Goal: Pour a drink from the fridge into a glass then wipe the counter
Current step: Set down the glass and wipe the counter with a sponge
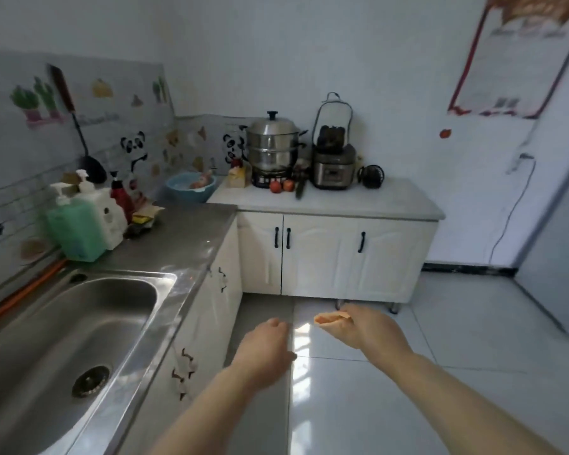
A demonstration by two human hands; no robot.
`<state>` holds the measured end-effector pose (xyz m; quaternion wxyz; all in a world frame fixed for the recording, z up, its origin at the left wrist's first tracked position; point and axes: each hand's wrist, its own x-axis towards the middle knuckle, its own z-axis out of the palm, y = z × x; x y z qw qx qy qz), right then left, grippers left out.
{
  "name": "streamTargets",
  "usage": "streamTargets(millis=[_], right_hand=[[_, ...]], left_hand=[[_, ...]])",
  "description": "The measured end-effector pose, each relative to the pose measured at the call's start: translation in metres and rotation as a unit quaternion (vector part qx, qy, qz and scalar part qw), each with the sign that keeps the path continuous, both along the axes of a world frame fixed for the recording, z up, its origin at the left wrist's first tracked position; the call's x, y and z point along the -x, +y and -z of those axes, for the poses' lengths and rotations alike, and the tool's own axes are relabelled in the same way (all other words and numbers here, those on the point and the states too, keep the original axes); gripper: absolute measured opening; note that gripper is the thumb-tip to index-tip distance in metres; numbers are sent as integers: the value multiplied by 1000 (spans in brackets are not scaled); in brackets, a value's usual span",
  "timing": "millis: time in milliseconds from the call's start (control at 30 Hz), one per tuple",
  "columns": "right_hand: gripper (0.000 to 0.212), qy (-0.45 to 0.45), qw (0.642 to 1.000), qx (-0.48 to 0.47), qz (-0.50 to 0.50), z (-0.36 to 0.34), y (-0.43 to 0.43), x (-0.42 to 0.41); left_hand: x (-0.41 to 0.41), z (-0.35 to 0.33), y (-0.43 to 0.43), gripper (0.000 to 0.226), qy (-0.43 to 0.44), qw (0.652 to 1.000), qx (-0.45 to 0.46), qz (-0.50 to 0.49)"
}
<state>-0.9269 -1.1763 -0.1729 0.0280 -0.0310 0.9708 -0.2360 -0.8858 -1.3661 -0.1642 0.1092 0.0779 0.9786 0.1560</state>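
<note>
The grey fridge point(560, 257) stands at the far right edge, its door closed, with a poster on the part above. My left hand point(270, 343) and my right hand point(358, 326) are both stretched out low over the tiled floor, in front of the white cabinets. Neither hand holds anything. The left fingers are loosely curled downward. Sunlight falls on the fingers of the right hand. The steel counter point(184, 238) runs along the left, and a white counter point(375, 200) stands at the back. No glass, drink or cloth is in view.
A steel sink point(79, 339) is set in the left counter, with soap bottles point(79, 221) behind it. The white counter carries a blue bowl point(191, 187), a steamer pot point(273, 146), a rice cooker point(332, 165) and some fruit. A cable hangs down the wall by the fridge.
</note>
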Motion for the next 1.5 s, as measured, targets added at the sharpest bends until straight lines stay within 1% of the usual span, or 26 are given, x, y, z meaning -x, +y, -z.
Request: streamTargets(millis=[67, 100, 233, 333, 400, 467, 567, 667, 867, 967, 1033, 1067, 1167, 1267, 1333, 1367, 1500], right_hand=[[59, 1, 1000, -13, 21, 3, 41, 19], [57, 14, 999, -17, 23, 1, 60, 27], [38, 35, 999, -9, 37, -14, 127, 55], [29, 56, 997, -26, 49, -5, 170, 83], [22, 60, 996, -15, 71, 5, 196, 102], [22, 50, 995, -13, 88, 11, 215, 119], [30, 39, 993, -32, 110, 22, 240, 148], [34, 27, 990, -28, 135, 26, 258, 178], [28, 29, 985, -38, 167, 35, 292, 264], [17, 22, 987, -46, 155, 30, 305, 316], [19, 32, 982, -25, 184, 24, 310, 348], [21, 40, 980, -33, 193, 22, 312, 366], [15, 41, 980, -28, 194, 17, 318, 417], [13, 28, 978, -37, 204, 25, 330, 460], [22, 12, 977, -49, 209, 29, 337, 484], [23, 17, 975, -55, 214, 32, 341, 496], [14, 34, 981, -65, 182, 40, 355, 543]], left_hand=[[26, -3, 37, 55, 14, 999, 8, 31], [38, -5, 55, 56, 20, 999, 11, 42], [85, -10, 117, 57, 29, 996, 12, 79], [117, -13, 153, 55, 31, 995, 16, 98], [137, -15, 173, 53, 35, 992, 22, 115], [157, -17, 191, 54, 37, 990, 24, 135], [190, -17, 213, 52, 34, 987, 26, 154], [231, -12, 233, 53, 32, 984, 30, 172], [339, 2, 263, 56, 30, 980, 24, 196], [405, -1, 274, 56, 26, 980, 12, 199], [443, -7, 282, 56, 28, 978, 11, 205], [462, -11, 286, 56, 31, 978, 10, 208], [513, -16, 296, 55, 37, 976, 4, 214], [551, -9, 303, 54, 24, 975, 7, 219], [574, -5, 307, 54, 19, 975, 13, 223], [586, -2, 310, 55, 15, 975, 12, 221], [633, 9, 322, 55, 6, 978, 15, 209]])
